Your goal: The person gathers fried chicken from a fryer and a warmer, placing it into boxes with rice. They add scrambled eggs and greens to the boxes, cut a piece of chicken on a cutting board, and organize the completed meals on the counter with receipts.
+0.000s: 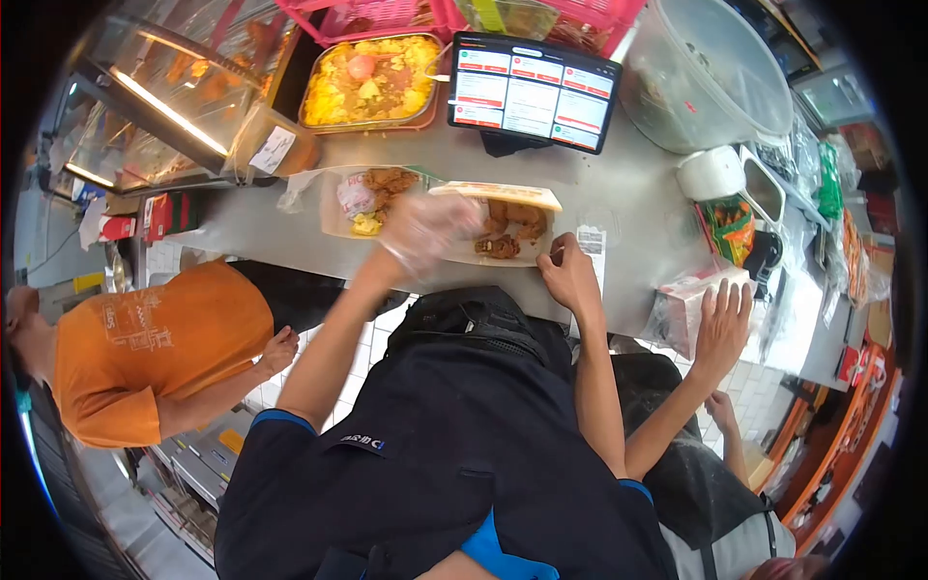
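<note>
My left hand (430, 230), in a clear plastic glove, is blurred by motion between two open food boxes. Its fingers overlap the near left part of the right paper food box (544, 227); whether they hold anything cannot be made out. Fried chicken (498, 247) lies in that box. At its right edge is my bare right hand (568, 273), fingers curled against the cardboard. The left food box (332, 224) contains a paper-wrapped item (357, 196), more fried chicken (391, 181) and a yellow food piece (366, 224).
Behind the boxes stand a tray of yellow food (333, 92) and a tablet (532, 92). A large clear tub (715, 72) is at the back right. A co-worker's hand (725, 319) is by a pink-and-white box (681, 300). Someone in an orange shirt (164, 338) stands left.
</note>
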Demonstrator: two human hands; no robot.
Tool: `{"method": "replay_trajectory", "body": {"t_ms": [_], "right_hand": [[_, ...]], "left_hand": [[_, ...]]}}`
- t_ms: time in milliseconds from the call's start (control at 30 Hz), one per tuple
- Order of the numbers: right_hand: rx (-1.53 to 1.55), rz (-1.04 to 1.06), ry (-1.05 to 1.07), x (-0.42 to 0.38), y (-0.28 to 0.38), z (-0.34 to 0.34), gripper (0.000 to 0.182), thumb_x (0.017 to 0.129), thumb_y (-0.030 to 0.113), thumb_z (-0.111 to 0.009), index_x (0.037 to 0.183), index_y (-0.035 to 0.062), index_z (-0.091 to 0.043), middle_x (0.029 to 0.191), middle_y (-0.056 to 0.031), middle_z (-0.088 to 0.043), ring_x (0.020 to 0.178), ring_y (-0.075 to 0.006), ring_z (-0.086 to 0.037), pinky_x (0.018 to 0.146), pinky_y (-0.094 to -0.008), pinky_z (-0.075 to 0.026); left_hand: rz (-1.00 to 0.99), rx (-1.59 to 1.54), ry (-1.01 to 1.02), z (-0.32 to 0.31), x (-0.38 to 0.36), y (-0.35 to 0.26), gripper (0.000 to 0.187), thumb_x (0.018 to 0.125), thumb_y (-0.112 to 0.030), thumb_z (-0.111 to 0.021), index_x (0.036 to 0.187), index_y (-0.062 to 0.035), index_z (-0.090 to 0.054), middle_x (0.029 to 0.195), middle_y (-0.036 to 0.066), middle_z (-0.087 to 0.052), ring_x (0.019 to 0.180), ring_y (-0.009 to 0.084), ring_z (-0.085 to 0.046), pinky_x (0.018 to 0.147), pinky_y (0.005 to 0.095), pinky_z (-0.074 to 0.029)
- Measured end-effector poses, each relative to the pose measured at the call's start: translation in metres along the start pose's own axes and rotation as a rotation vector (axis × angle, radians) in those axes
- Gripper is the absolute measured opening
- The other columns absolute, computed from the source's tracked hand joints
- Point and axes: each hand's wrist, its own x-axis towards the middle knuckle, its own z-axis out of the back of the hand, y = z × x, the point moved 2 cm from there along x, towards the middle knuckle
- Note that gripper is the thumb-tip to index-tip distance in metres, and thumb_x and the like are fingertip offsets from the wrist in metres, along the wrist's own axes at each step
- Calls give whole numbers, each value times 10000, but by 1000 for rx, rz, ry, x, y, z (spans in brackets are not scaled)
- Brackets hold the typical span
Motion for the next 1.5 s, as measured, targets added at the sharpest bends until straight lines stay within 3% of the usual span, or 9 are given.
{"method": "replay_trajectory", "body": {"t_ms": [200,333,367,467,533,567,667,1100,1500], "right_hand": [[5,10,-22,-1,3,-1,365,795,219,-604,1021,-62,-545,908,-275,-676,881,-411,-665,816,-431,-512],[-25,-17,-15,-2,5,-2,360,794,213,-601,1021,-61,-547,888,-272,-680,866,-408,-669,815,-427,-513],[-33,1,-22,-4,5,-1,345,798,206,-597,1017,-56,-548,892,-272,-680,866,-403,-671,811,-426,-513],[1,-18,-14,-8,9,4,332,803,197,-592,1020,-50,-547,892,-274,-679,865,-403,-671,809,-426,-512],[13,-25,-29,-9,7,0,325,805,192,-589,1022,-46,-547,891,-275,-678,865,-402,-671,805,-428,-513],[15,-24,-46,-8,6,-1,318,807,187,-587,1024,-42,-547,891,-276,-677,864,-402,-672,801,-429,-513],[24,-41,-70,-11,7,-3,324,809,183,-586,1035,-44,-542,889,-276,-676,860,-404,-672,794,-428,-515],[-73,-61,-96,-4,1,-15,329,810,168,-583,1066,-29,-521,881,-287,-667,854,-415,-669,792,-426,-518],[1,-48,-92,-7,3,-14,300,816,160,-576,1037,-32,-508,804,-238,-678,779,-373,-680,759,-413,-519]], "left_hand": [[214,81,-285,158,101,17,235,950,-278,-604,953,-50,-662,755,-40,-599,652,33,-518,563,205,-434],[357,611,28,190,133,72,348,955,-320,-585,1203,-76,-576,887,108,-653,661,183,-606,644,350,-517],[-381,1127,-204,205,130,125,408,966,-362,-536,1279,-102,-520,995,204,-658,717,301,-648,727,419,-522],[-831,1110,-384,195,66,65,333,959,-328,-531,1185,-86,-565,1020,186,-675,784,353,-657,743,433,-507],[368,761,-581,152,9,19,204,922,-224,-574,1045,-63,-603,948,160,-674,775,369,-638,724,449,-489],[102,1138,-590,138,-26,39,140,899,-200,-598,935,-66,-614,853,129,-655,721,379,-611,675,456,-480],[214,962,-184,82,-78,65,285,859,-290,-645,1039,-69,-643,949,175,-636,843,358,-610,767,454,-479],[595,1195,332,57,-64,113,667,802,-359,-650,1405,-147,-462,1347,196,-519,1170,331,-546,991,413,-448],[324,813,318,98,-72,134,300,726,-251,-717,989,-111,-683,965,154,-681,928,331,-656,861,418,-512]]}}
